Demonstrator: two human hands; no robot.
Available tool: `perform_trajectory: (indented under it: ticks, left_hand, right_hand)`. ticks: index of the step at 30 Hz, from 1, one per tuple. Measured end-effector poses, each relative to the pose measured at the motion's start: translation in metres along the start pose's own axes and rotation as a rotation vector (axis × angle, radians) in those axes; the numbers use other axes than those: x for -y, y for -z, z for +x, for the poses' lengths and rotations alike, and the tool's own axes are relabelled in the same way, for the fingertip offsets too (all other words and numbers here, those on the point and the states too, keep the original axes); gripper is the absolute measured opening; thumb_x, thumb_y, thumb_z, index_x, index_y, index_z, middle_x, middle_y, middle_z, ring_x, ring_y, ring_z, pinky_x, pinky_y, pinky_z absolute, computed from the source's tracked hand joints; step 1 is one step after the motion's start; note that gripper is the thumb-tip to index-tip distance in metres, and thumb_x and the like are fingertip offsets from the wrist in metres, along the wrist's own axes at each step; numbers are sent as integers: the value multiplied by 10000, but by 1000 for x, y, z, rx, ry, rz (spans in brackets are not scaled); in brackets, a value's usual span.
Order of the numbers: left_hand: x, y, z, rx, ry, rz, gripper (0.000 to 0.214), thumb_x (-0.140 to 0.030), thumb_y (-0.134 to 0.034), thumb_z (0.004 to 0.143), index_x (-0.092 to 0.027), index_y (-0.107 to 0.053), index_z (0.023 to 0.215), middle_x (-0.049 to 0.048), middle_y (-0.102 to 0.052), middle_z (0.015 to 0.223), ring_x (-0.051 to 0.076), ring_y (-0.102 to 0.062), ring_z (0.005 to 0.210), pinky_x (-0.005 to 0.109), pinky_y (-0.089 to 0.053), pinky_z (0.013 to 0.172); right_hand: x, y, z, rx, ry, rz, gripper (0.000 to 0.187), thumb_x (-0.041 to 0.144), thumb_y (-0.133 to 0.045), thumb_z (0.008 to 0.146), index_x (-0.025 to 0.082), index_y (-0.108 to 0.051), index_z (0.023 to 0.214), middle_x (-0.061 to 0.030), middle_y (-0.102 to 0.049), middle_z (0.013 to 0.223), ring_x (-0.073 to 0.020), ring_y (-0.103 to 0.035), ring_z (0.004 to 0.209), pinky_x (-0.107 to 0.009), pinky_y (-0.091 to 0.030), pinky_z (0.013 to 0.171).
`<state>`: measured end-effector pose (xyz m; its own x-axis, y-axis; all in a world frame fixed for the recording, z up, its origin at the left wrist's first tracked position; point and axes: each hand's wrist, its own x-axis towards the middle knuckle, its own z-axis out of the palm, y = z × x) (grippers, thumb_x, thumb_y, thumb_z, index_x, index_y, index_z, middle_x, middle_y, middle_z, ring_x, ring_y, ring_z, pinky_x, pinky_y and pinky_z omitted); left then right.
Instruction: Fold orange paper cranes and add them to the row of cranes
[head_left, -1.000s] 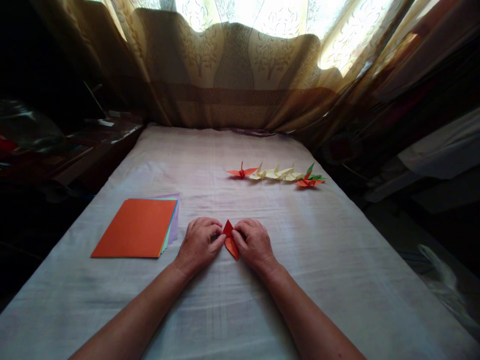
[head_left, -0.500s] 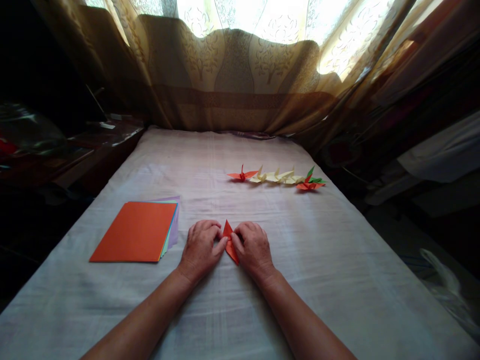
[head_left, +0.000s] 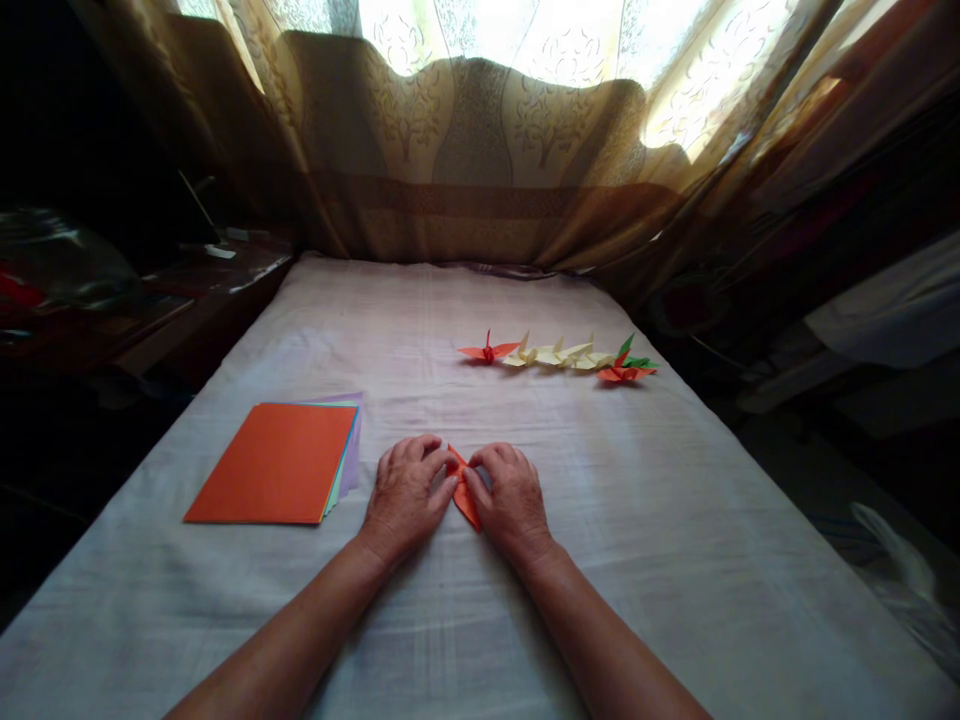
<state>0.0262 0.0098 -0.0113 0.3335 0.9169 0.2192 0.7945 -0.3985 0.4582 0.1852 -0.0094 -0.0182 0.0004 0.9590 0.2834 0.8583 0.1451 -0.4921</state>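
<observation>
A small folded piece of orange origami paper (head_left: 466, 503) lies on the pale cloth between my hands, a narrow pointed shape with its middle partly hidden by my fingers. My left hand (head_left: 407, 490) pinches its left side with thumb and forefinger. From the right, my right hand (head_left: 511, 497) grips the other edge, thumb and curled fingers closed on the paper. Both wrists rest low over the cloth.
Left of my hands lies a stack of coloured paper squares (head_left: 274, 465), orange on top. Further back at the right stands a row of folded paper cranes (head_left: 559, 355), red, cream and green. A patterned curtain (head_left: 480, 150) hangs behind the cloth-covered surface (head_left: 615, 600).
The top point of the orange paper has been tilted left, and my left fingers have shifted slightly over it. My right hand has hardly moved.
</observation>
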Motion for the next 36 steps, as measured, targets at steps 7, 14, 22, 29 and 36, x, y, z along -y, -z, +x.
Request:
perform_trajectory:
  ticks: [7,14,22,29,36]
  left_hand:
    - [0,3,4,68,40,-28,157,-286,-645,837,-276,-673,992,49,-584,1261,264,-486,1215,477,-355,1045]
    - [3,3,5,73,35,-45,212,-175,-620,804,-275,-675,983,50,-580,1263,261,-482,1222,497,-354,1046]
    - [6,2,2,47,2,-50,193,-178,-606,823,-259,-661,989,57,-593,1263,260,-494,1221,492,-362,1042]
    - [9,0,-1,-6,-38,-69,122,-197,-617,835,-232,-638,949,62,-616,1234,254,-512,1202,470,-372,1039]
    - [9,2,-2,-97,-101,-100,84,-218,-632,841,-251,-667,909,46,-636,1116,235,-558,1099,432,-427,974]
  right_hand:
    - [1,1,1,26,-4,-37,55,267,-629,856,215,-617,843,-37,-610,900,-207,-531,880,-307,-353,780]
    - [-2,0,0,19,8,5,63,167,-591,851,220,-622,838,-31,-615,906,-199,-533,889,-310,-367,799]
    - [-7,-3,0,-40,34,110,170,136,-520,881,213,-662,827,-38,-642,900,-186,-555,876,-308,-409,838]
    - [-7,-1,-6,-94,44,173,193,133,-555,827,208,-733,834,-69,-676,978,-207,-585,949,-347,-445,889]
    - [-3,-2,-9,-52,20,187,251,152,-616,797,273,-736,981,-31,-699,1091,-206,-610,1027,-369,-440,912]
